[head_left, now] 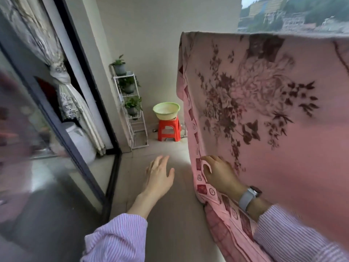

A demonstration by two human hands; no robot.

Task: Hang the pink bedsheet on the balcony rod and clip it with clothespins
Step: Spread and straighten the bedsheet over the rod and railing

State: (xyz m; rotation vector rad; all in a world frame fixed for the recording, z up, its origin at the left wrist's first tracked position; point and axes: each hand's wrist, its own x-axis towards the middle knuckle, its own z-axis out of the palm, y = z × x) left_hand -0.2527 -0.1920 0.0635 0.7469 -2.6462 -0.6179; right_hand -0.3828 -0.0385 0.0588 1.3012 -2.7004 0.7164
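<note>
The pink bedsheet (273, 114), printed with dark flowers and a patterned border, hangs draped over the balcony rod along the top right; the rod itself is hidden under the fabric. My right hand (219, 174), with a watch on its wrist, grips the sheet's left border low down, its fingers curled round the edge. Left of the sheet my left hand (158, 176) hovers over the floor with fingers spread and relaxed, touching nothing. No clothespins are visible.
A green basin (166, 110) sits on a red stool (169, 130) by the far wall. A white plant rack (132, 106) with potted plants stands beside it. A glass sliding door (56, 129) runs along the left. Grey floor tiles (170, 224) lie between door and sheet.
</note>
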